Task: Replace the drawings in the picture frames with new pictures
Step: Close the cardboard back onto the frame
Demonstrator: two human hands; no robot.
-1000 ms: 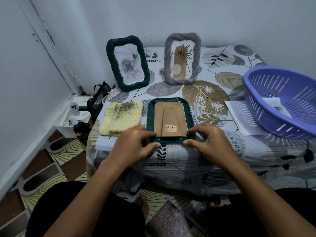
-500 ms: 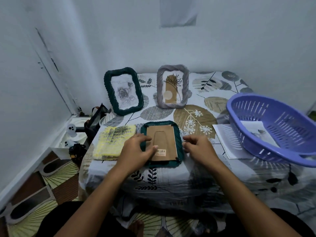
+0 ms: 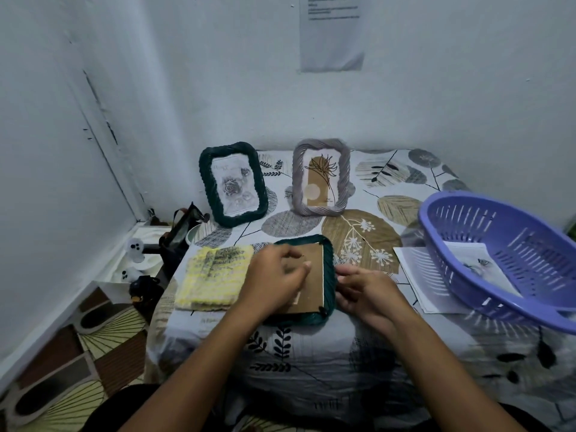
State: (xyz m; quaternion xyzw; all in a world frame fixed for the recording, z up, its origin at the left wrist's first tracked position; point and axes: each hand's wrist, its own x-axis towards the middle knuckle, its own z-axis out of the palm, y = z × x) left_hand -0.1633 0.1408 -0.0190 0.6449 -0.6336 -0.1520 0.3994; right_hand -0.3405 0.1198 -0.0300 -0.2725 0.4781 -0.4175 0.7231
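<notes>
A dark green woven picture frame (image 3: pixel 328 269) lies face down on the patterned cloth, its brown cardboard back (image 3: pixel 313 282) upward. My left hand (image 3: pixel 274 282) lies over that back, fingers curled, thumb and fingertips pinching at its middle. My right hand (image 3: pixel 366 289) touches the frame's right edge with curled fingers. A second green frame (image 3: pixel 232 183) with a grey rose drawing and a grey frame (image 3: pixel 321 177) with a brown plant print stand upright at the back. A yellow woven frame (image 3: pixel 213 277) lies flat to the left.
A purple plastic basket (image 3: pixel 505 254) holding a printed picture (image 3: pixel 480 265) sits at the right, resting on white paper sheets (image 3: pixel 417 275). Walls close in on the left and behind. A dark bag (image 3: pixel 180 232) and small white figures (image 3: pixel 134 244) lie on the floor beside the table.
My left hand slid from the frame's lower left corner onto the cardboard back. My right hand shifted from the bottom edge to the right edge. The camera tilted upward.
</notes>
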